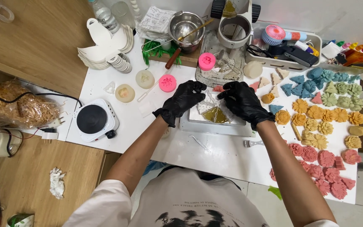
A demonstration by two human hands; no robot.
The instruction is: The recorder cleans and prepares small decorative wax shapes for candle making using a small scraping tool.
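A long white worktable (215, 155) fills the middle of the view, set against a wooden counter (34, 46) on the left. On the table's left part stands a small white hotplate (94, 120) with a black round top. At the back are a steel pot (185, 25) with a spoon in it and a stack of white card cut-outs (106, 48). Down the right side lie rows of cast flower shapes: teal pieces (316, 82), yellow pieces (316, 120) and pink pieces (320, 166). Directly ahead of the person a white tray (200, 124) carries a clear mould (216, 114) holding a yellowish-green filling. The left hand (182, 101), in a black glove, is curled with its fingertips pinching the mould's upper left edge. The right hand (242, 101), also black-gloved, is likewise curled and grips the mould's upper right edge; the two hands are near each other above it. Just left of the left hand sits a round pink silicone mould (167, 83), and a second pink one (206, 61) lies farther back. A small metal tool (198, 142) lies on the table in front of the tray.
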